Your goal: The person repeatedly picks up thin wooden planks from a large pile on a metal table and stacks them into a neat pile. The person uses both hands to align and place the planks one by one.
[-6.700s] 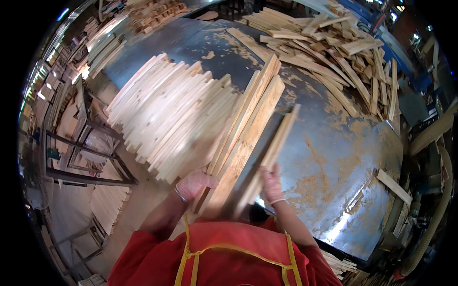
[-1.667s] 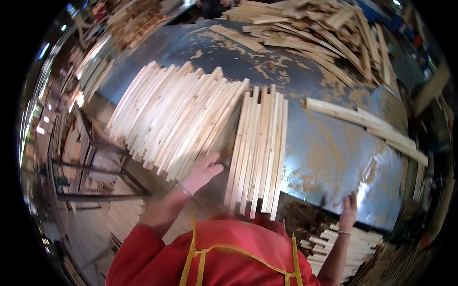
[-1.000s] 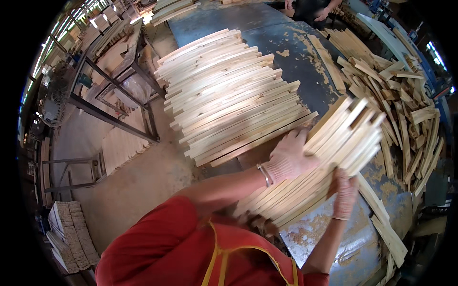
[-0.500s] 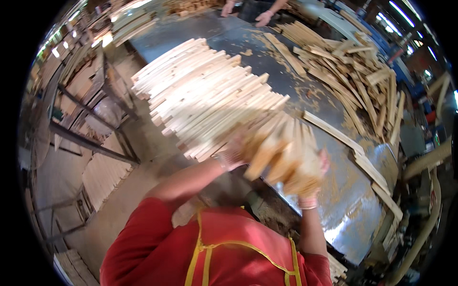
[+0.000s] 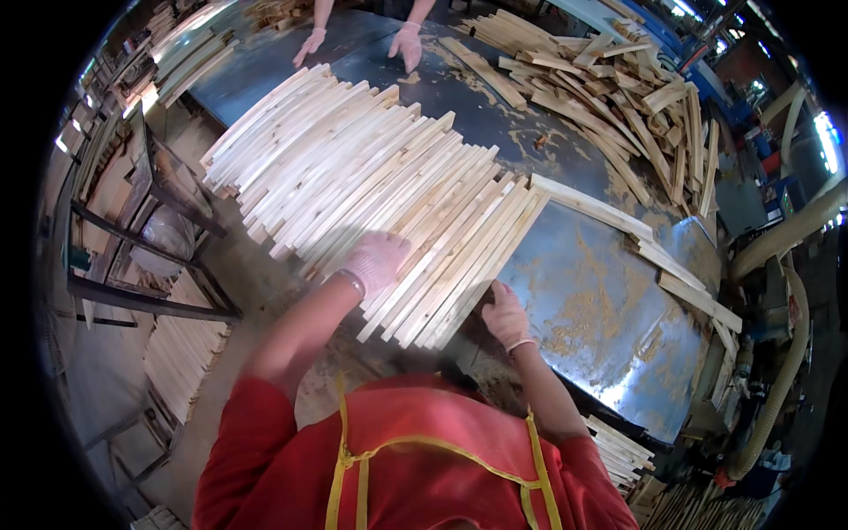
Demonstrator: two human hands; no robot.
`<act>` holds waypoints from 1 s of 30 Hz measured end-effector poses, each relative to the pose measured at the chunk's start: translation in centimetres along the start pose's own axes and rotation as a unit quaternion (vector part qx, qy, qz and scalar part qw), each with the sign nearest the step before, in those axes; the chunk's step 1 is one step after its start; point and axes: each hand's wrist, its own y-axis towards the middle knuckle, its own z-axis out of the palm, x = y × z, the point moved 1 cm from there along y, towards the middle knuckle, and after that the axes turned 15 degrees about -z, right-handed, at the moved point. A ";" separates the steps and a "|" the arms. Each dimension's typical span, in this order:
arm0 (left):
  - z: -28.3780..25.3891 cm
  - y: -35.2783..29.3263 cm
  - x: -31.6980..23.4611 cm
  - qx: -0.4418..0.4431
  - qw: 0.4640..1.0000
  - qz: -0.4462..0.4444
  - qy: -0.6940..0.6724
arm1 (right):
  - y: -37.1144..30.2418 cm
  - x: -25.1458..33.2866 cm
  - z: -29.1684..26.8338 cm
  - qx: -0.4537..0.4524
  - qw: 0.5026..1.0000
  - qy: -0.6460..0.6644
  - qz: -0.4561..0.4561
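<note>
Pale wooden strips [image 5: 353, 168] lie side by side in a slanting row on the metal-topped table [image 5: 574, 274], their near ends jutting over its front edge. My left hand [image 5: 375, 263], in a light knitted glove, rests on top of the strips near their close ends, fingers laid out and open. Beside the rightmost strip, close to its near end, is my gloved right hand [image 5: 506, 318]. Its fingers are loosely bent and apart, with nothing held in them; whether they touch the strip is hard to tell.
Across the table are a co-worker's two gloved hands [image 5: 406, 46]. A jumbled heap of wood offcuts [image 5: 618, 106] covers the far right. Several boards [image 5: 601, 208] run along the table's right part, among sawdust. A dark metal rack [image 5: 150, 296] stands at left; a ribbed hose [image 5: 786, 380] hangs at right.
The bundle of strips between my hands has been set down at the row's right end and let go. My hands have moved apart. The co-worker's hands have shifted left, nearer the row.
</note>
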 end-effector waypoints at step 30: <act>8.8 8.4 -14.9 0.224 -0.048 0.231 -0.946 | 16.0 -2.6 -6.2 0.051 0.866 0.432 0.247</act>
